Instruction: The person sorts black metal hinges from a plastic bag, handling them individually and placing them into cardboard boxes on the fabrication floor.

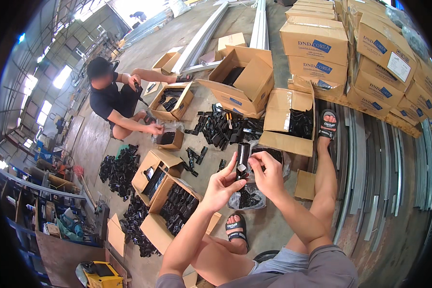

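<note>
My left hand point(222, 186) is closed around the lower end of a glossy black elongated part point(243, 154), holding it nearly upright in front of me. Just to its right, my right hand point(268, 174) has thumb and fingers pinched together close to the part's side; whatever is in that pinch is too small or hidden to make out. Below both hands, a plastic-lined container point(247, 200) holds small black pieces. Open cartons of black parts point(178, 204) stand to the left of my forearms.
Loose black parts point(217, 129) lie heaped on the floor ahead, with another heap point(120, 170) farther left. A co-worker point(111, 98) in dark clothes reaches toward a small box point(170, 138). Stacked cartons point(314, 45) stand far right, above long metal profiles point(365, 158).
</note>
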